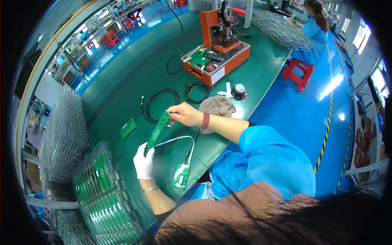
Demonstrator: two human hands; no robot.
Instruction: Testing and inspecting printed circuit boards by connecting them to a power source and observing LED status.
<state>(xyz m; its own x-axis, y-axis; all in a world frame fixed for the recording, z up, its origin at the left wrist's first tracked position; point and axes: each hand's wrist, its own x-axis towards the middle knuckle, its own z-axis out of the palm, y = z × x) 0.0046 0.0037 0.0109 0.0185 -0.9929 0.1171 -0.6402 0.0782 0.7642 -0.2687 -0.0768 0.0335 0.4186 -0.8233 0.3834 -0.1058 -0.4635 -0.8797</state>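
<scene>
A long, narrow green circuit board (157, 130) is held up at a slant over the table, gripped at both ends. My left hand (143, 163), in a white glove, closes on its lower end. The bare fingers of my right hand (188, 114), with a reddish-brown band at the wrist, pinch its upper end. A white cable (190, 141) curves from beside my left hand to a second green circuit board (181, 176), which lies near the table's front edge. Whether the cable is joined to the held board is hidden. A small green board (128, 128) lies to the left.
Clear trays of circuit boards (102, 183) stand at left, beside stacked clear trays (67, 134). An orange press machine (220, 53) stands at the back. Black cable coils (157, 96), a greyish-brown cloth (218, 107) and a round device (239, 90) lie nearby. A co-worker (312, 34) sits far right.
</scene>
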